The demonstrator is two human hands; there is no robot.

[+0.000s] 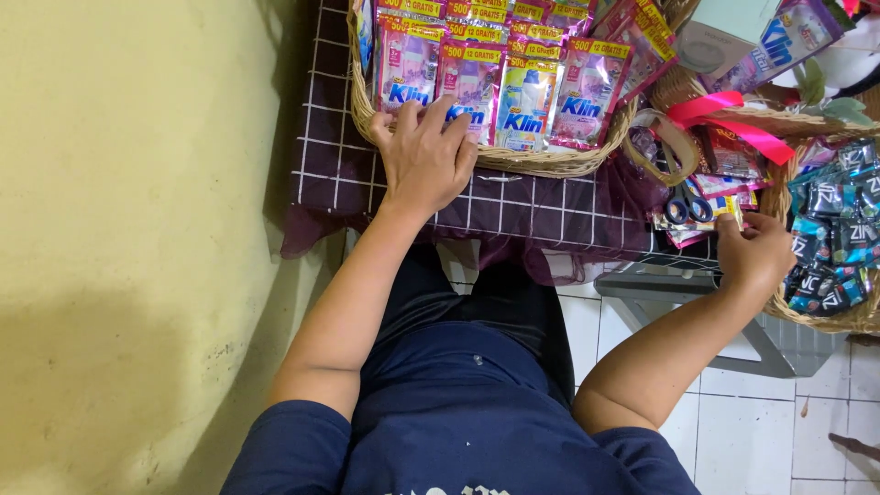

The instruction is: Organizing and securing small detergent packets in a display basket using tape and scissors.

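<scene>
My left hand [424, 156] rests on the near rim of a round wicker basket [550, 163], fingers laid over the pink and purple sachets [513, 87] packed upright inside it. My right hand [753, 252] is pinched on a small yellow-tipped sachet [731, 209] beside a second wicker basket [857, 316]. That basket holds several dark blue and teal sachets [839, 238]. Blue-handled scissors [687, 209] lie just left of my right hand.
The baskets stand on a dark purple checked cloth [335, 174] over a low table. A pink ribbon [724, 117] and a loop of tape lie between the baskets. A yellow wall [137, 229] is close on the left; white floor tiles [752, 431] lie below right.
</scene>
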